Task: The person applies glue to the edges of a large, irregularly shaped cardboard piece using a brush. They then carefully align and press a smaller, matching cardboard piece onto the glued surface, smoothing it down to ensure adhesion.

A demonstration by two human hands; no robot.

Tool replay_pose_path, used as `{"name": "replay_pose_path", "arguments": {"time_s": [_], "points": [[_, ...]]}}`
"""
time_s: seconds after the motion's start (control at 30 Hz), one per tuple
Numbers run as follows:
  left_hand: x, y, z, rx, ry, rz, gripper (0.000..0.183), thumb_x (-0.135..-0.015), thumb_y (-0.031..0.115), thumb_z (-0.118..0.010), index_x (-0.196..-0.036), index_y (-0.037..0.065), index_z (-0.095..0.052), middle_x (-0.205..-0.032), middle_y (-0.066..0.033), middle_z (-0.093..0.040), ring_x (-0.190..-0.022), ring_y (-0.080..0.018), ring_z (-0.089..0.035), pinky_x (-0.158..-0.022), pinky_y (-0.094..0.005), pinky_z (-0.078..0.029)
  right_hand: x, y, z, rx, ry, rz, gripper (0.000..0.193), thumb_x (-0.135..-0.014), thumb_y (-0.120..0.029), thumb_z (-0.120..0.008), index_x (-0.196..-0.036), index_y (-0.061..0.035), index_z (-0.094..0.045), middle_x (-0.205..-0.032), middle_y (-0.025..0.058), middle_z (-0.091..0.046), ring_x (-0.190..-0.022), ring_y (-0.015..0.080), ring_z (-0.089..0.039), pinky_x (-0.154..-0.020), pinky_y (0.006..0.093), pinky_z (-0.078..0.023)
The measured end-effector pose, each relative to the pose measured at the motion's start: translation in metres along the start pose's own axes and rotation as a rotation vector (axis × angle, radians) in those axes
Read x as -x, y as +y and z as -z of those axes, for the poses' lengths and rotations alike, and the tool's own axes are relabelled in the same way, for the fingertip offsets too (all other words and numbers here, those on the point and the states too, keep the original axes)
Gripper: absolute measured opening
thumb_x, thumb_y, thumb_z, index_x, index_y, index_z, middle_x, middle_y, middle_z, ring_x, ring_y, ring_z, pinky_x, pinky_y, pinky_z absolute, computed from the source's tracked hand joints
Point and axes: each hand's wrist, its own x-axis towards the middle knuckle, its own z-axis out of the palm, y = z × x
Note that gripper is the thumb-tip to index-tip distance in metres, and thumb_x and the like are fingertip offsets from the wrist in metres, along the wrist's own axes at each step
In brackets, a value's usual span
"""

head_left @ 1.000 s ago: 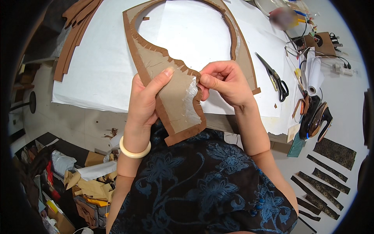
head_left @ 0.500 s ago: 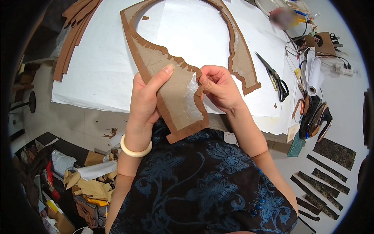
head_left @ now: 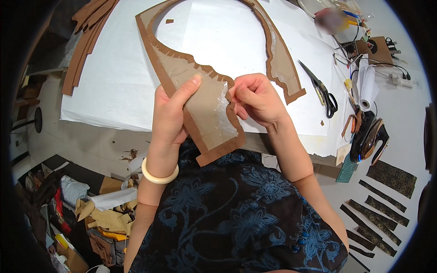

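Observation:
A collar-shaped fabric piece [head_left: 200, 109] reaches toward me from the table, beige inside with a brown border folded over and snipped along the curves. My left hand [head_left: 169, 111] grips its left border, thumb flat on the beige face and fingers hidden beneath. At the inner curved edge, my right hand [head_left: 259, 98] pinches the brown border between thumb and bent forefinger. A shiny whitish film shows on the beige beside that edge. The piece's other arm [head_left: 284, 75] lies on the table to the right.
White paper [head_left: 114, 91] covers the table. Black scissors [head_left: 325, 93] lie at right, near a paper roll [head_left: 365, 95] and an iron [head_left: 374, 141]. Brown strips [head_left: 86, 59] hang at the left edge; patterned dark strips [head_left: 384, 211] lie lower right. Scraps [head_left: 107, 218] are heaped lower left.
My right hand has risen slightly and its fingers have curled more at the border. The piece's far left corner has shifted a little left. My left hand keeps its hold.

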Motion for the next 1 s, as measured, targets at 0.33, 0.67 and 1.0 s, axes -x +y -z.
{"name": "replay_pose_path", "arguments": {"time_s": [0.33, 0.67, 1.0], "points": [[0.001, 0.003, -0.002, -0.018, -0.007, -0.003, 0.021, -0.095, 0.013, -0.063, -0.11, -0.001, -0.062, -0.098, -0.0098, -0.069, -0.085, -0.0154, -0.068, -0.072, -0.0286, -0.056, 0.005, 0.021, -0.004, 0.011, 0.022, 0.211, 0.014, -0.092, -0.01, -0.07, -0.092, 0.0038, -0.069, -0.074, 0.0072, -0.067, -0.062, 0.011, -0.061, -0.058, 0.0231, -0.05], [0.002, -0.004, -0.002, -0.075, 0.011, -0.051, 0.021, -0.094, 0.013, -0.064, -0.109, -0.001, -0.062, -0.099, -0.01, -0.069, -0.085, -0.0151, -0.068, -0.072, -0.0288, -0.056, 0.017, 0.002, -0.016, 0.073, 0.117, 0.05, 0.015, -0.091, -0.011, -0.072, -0.082, 0.0011, -0.068, -0.071, 0.0054, -0.066, -0.059, 0.0084, -0.06, -0.055, 0.0212, -0.049], [-0.002, 0.003, -0.001, 0.008, -0.029, 0.076, 0.021, -0.095, 0.015, -0.062, -0.108, -0.001, -0.062, -0.095, -0.0085, -0.068, -0.083, -0.0148, -0.068, -0.07, -0.0286, -0.056, 0.008, 0.029, -0.005, 0.106, 0.033, 0.361, 0.009, -0.091, -0.005, -0.071, -0.089, 0.0039, -0.068, -0.079, 0.0072, -0.068, -0.067, 0.0109, -0.062, -0.06, 0.0232, -0.051]]}}
